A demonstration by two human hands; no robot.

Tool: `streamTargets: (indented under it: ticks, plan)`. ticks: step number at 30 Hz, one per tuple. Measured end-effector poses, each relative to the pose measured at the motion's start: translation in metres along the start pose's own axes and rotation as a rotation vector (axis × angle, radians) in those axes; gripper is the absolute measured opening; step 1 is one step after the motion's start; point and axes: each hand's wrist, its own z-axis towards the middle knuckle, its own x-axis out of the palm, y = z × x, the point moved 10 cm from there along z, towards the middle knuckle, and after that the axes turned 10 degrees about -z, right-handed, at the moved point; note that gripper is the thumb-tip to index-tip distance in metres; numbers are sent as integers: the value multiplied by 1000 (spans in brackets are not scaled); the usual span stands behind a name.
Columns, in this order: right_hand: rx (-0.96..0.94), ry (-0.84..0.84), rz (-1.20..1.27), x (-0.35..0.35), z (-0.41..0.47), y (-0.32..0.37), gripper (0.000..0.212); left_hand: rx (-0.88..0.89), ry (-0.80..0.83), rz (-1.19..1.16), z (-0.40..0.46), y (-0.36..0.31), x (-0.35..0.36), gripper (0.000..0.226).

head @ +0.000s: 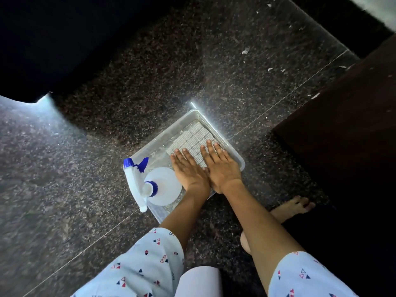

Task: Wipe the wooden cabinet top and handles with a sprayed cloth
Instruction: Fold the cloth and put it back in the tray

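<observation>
- Head view: flat on a folded, ribbed grey cloth (189,137), left hand (188,168) and right hand (222,168) side by side, fingers spread and released, grasping nothing.
- Underneath, a clear rectangular plastic tray (216,125) with rounded corners, set on speckled polished granite floor (107,157).
- In the tray's near end, just beside the left hand, a translucent round spray bottle (165,185), blue-and-white trigger.
- At right, dark wooden cabinet (342,116), smooth, straight-edged.

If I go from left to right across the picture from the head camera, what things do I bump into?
spray bottle → left hand → right hand → bare foot → wooden cabinet. The hands lie flat on a folded cloth in a clear tray.
</observation>
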Motion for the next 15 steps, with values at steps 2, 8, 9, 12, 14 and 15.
streamTargets:
  ticks: [2,8,9,12,14,15]
  plan:
    - [-18,-163,-3,-13,-4,3,58,-2,-47,4,-1,3,-1,66]
    - [-27,31,-35,4,8,8,58,52,-9,249,-8,-1,5,73]
    - [-26,33,-33,4,9,8,59,52,-1,271,-7,-2,5,74]
    - [-35,19,-2,-1,7,9,58,54,7,346,-6,-3,1,76]
    - [-26,-35,58,-9,2,6,58,63,7,328,-8,-4,-1,78]
    - [-26,-89,74,-15,-2,4,58,63,-9,319,-10,-4,-3,79]
